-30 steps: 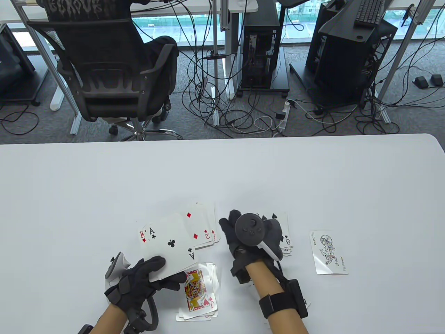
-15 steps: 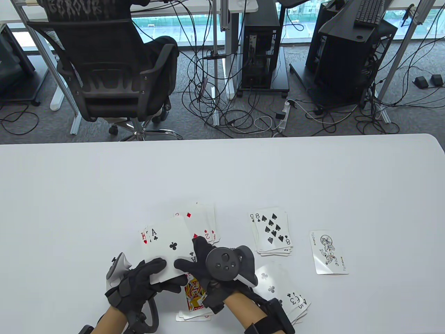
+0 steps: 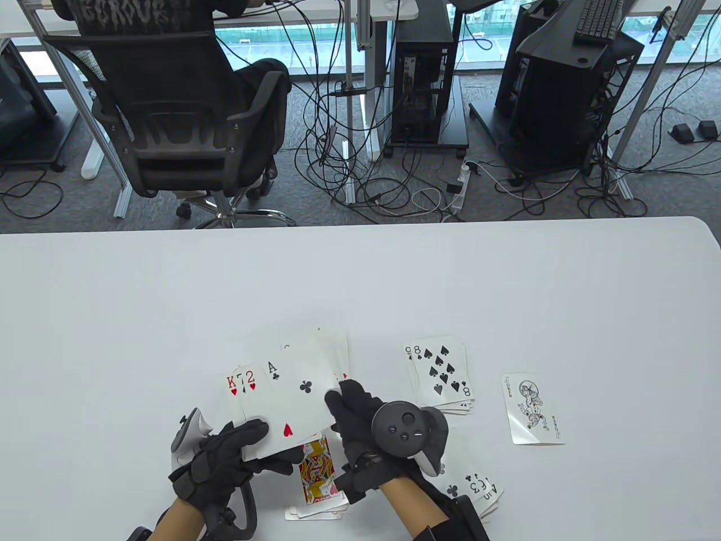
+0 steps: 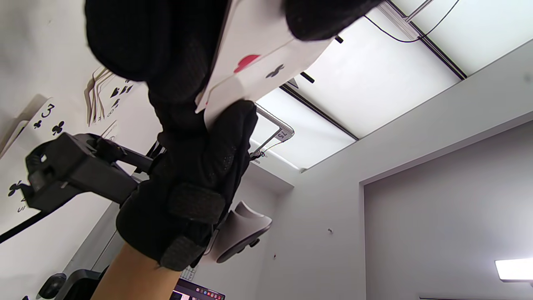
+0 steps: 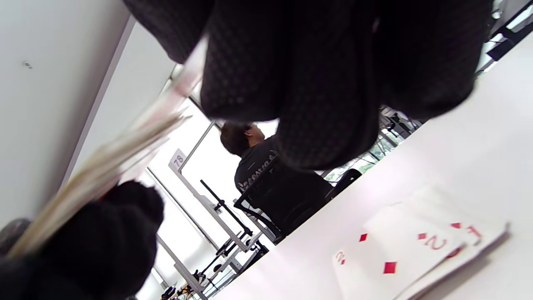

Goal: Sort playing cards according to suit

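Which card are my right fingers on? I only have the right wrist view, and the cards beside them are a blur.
Observer: The ace of clubs. Your right hand holds its right edge, at the front of the fan gripped by the left hand.
Operator: Where is the clubs pile?
Observer: By the table's near edge, partly under your right forearm. A 3 of clubs shows in it.
Operator: Which cards sit behind the ace?
Observer: A king of hearts and a 2 of hearts show, among others.
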Demonstrator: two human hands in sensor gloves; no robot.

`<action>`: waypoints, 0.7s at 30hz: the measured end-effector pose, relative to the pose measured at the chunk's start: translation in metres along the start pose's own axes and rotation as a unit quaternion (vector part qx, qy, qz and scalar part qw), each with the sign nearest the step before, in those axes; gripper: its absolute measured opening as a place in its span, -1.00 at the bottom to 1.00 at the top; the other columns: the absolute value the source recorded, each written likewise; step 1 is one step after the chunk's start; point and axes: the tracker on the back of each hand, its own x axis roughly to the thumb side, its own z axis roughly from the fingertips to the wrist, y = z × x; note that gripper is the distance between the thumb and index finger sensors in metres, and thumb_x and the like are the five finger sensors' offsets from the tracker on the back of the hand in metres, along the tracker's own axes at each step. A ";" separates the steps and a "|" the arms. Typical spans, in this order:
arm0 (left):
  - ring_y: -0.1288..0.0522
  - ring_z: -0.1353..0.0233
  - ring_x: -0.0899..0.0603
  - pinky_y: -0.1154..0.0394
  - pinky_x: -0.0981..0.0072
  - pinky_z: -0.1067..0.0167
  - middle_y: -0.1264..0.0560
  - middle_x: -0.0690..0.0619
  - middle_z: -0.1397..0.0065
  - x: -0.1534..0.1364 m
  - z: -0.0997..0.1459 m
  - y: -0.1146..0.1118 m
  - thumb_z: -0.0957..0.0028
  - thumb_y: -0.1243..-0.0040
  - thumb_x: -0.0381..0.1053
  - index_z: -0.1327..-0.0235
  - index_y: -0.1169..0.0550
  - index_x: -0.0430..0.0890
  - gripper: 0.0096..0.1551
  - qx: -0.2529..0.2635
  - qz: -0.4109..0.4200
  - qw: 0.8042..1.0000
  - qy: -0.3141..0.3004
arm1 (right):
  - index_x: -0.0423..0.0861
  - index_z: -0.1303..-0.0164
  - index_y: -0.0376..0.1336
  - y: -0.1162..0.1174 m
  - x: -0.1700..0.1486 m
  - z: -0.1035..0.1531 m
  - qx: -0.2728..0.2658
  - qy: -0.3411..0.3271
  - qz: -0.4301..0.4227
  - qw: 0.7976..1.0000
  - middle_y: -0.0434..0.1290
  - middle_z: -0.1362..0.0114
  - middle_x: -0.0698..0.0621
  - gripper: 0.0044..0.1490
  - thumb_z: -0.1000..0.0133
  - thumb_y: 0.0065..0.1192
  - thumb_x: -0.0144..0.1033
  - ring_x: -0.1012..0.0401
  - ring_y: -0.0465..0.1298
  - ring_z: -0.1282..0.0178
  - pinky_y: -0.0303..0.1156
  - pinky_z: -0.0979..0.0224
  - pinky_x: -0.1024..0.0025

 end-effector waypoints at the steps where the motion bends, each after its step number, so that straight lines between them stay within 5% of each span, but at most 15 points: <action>1: -0.55 -0.27 -0.33 -0.54 -0.02 -0.15 -0.35 -0.24 -0.43 0.000 0.000 0.000 -0.43 -0.04 -0.17 -0.52 -0.19 -0.15 -0.53 0.000 0.001 1.000 0.001 | -0.47 -0.02 0.32 -0.005 -0.004 0.000 0.002 0.005 -0.007 1.000 0.59 0.30 -0.04 -0.50 -0.20 0.06 -0.31 0.03 0.65 0.31 0.58 0.06 0.00; 6: -0.55 -0.27 -0.33 -0.54 -0.02 -0.15 -0.35 -0.24 -0.43 -0.001 0.000 0.000 -0.44 -0.04 -0.17 -0.52 -0.19 -0.16 -0.53 0.004 0.005 1.000 0.003 | -0.48 0.04 0.35 -0.042 -0.028 0.011 -0.019 0.017 -0.063 0.998 0.58 0.40 0.00 -0.51 -0.20 0.09 -0.32 0.08 0.64 0.46 0.60 0.15 0.06; 11: -0.55 -0.27 -0.33 -0.54 -0.02 -0.15 -0.35 -0.24 -0.43 -0.002 0.001 0.001 -0.44 -0.04 -0.16 -0.52 -0.19 -0.16 -0.53 0.006 0.005 1.000 0.005 | -0.50 0.07 0.36 -0.074 -0.044 0.029 -0.009 0.064 0.014 0.998 0.58 0.44 -0.01 -0.51 -0.20 0.10 -0.34 0.07 0.63 0.51 0.60 0.18 0.05; 16: -0.55 -0.27 -0.33 -0.54 -0.02 -0.15 -0.35 -0.24 -0.43 -0.003 0.001 0.001 -0.44 -0.04 -0.16 -0.52 -0.19 -0.16 -0.53 0.010 0.006 1.000 0.008 | -0.54 0.06 0.37 -0.092 -0.067 0.047 0.115 0.158 0.102 0.975 0.58 0.43 -0.05 -0.51 -0.20 0.11 -0.36 0.04 0.63 0.50 0.58 0.18 0.01; 21: -0.55 -0.27 -0.33 -0.54 -0.02 -0.15 -0.35 -0.24 -0.43 -0.003 0.002 0.001 -0.43 -0.04 -0.16 -0.52 -0.19 -0.16 -0.53 0.014 0.007 1.000 0.014 | -0.58 0.05 0.35 -0.093 -0.095 0.065 0.255 0.284 0.171 0.908 0.58 0.42 -0.09 -0.48 -0.21 0.12 -0.37 0.00 0.62 0.48 0.57 0.16 -0.04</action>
